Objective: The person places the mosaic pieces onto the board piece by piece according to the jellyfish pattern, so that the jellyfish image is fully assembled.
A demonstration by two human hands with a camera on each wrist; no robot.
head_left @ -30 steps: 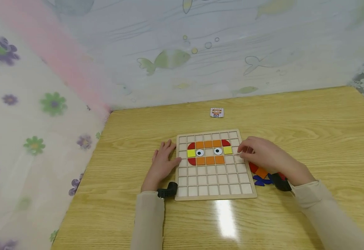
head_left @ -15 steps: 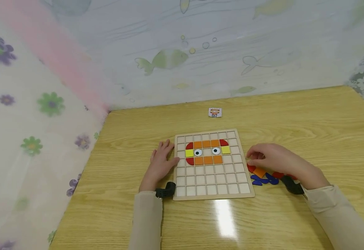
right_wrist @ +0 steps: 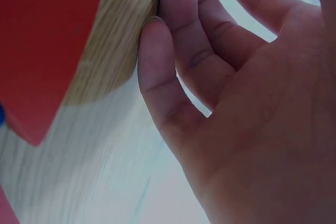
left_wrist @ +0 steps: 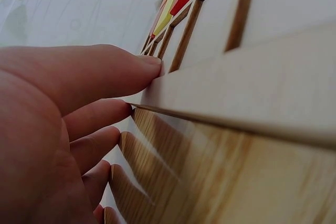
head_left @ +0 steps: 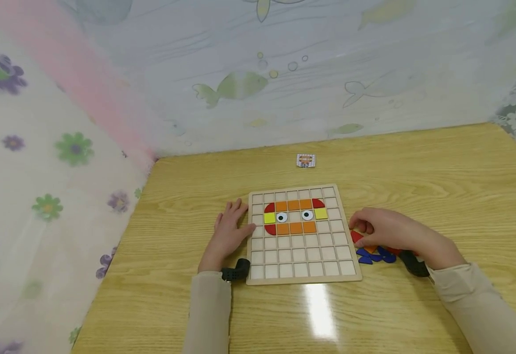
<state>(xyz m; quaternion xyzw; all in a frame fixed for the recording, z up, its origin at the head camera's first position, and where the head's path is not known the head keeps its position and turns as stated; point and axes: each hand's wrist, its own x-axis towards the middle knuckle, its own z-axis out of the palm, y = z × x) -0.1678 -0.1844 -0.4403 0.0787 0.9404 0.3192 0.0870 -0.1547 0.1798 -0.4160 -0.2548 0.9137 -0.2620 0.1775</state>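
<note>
A wooden grid board (head_left: 290,255) lies on the table with flat red, orange and yellow pieces and two round eye pieces (head_left: 307,215) in its cells. My left hand (head_left: 228,233) rests at its left edge; in the left wrist view the thumb (left_wrist: 126,69) touches the frame, the other fingers lying alongside. At the right edge, my right hand (head_left: 390,228) is low over loose pieces, thumb and bent fingers around a red curved-edge piece (head_left: 355,237). In the right wrist view its fingertips touch the table; I cannot tell whether they grip the piece.
Several blue pieces (head_left: 376,255) lie right of the board, with an orange piece (head_left: 370,249) partly under my right hand. Another red piece (right_wrist: 47,40) is close to the right wrist camera. A small picture card (head_left: 306,161) lies behind the board, before the painted wall (head_left: 222,123).
My right hand has moved right, from the board's right edge to the loose pieces, and its thumb has spread down beside the red piece. My left hand has stayed at the board.
</note>
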